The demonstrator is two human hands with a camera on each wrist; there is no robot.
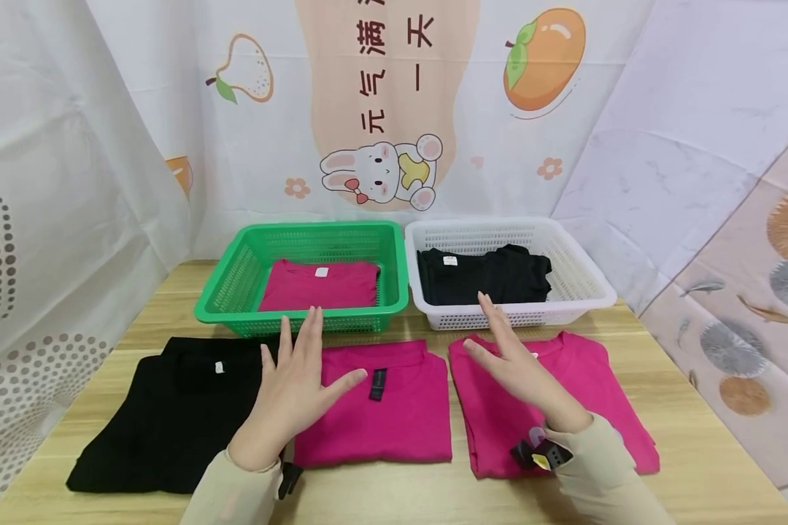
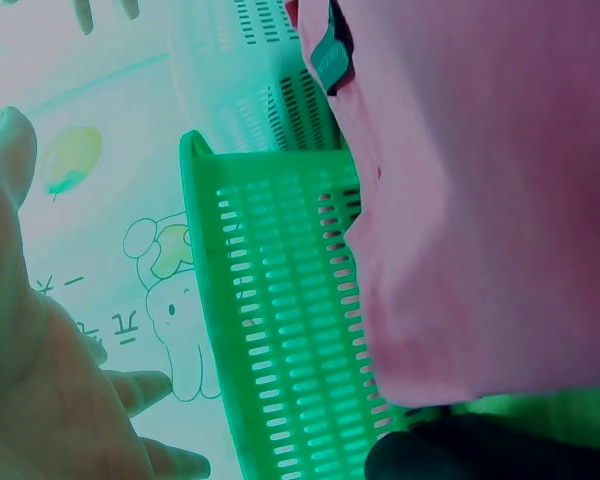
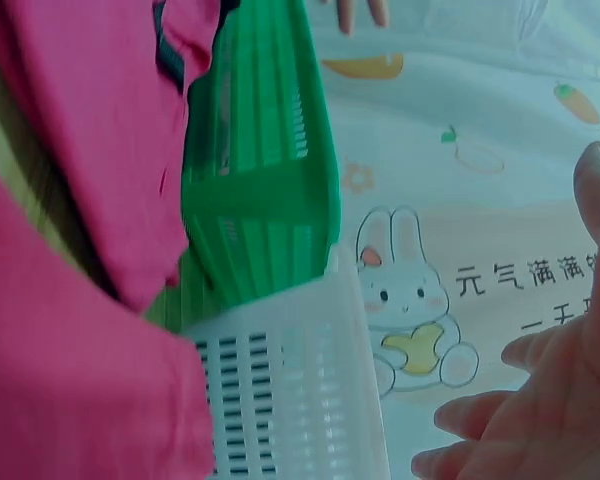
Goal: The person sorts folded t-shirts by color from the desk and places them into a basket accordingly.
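My left hand (image 1: 295,386) hovers with spread fingers between a folded black shirt (image 1: 171,430) and a folded pink shirt (image 1: 394,423) with a dark label. The right hand (image 1: 522,368), its fingers straight too, is above a second folded pink shirt (image 1: 591,386) on the right. Neither hand holds anything. Behind them, a green basket (image 1: 236,317) contains a folded pink shirt (image 1: 322,286), and a white basket (image 1: 591,295) contains a folded black shirt (image 1: 486,277). Both wrist views show the hands apart from the cloth and baskets.
The baskets stand side by side along the back of the wooden table (image 1: 709,452), close to a white printed curtain (image 1: 249,160). Curtain cloth also hangs at the left and right. The shirts lie in a row in front of the baskets.
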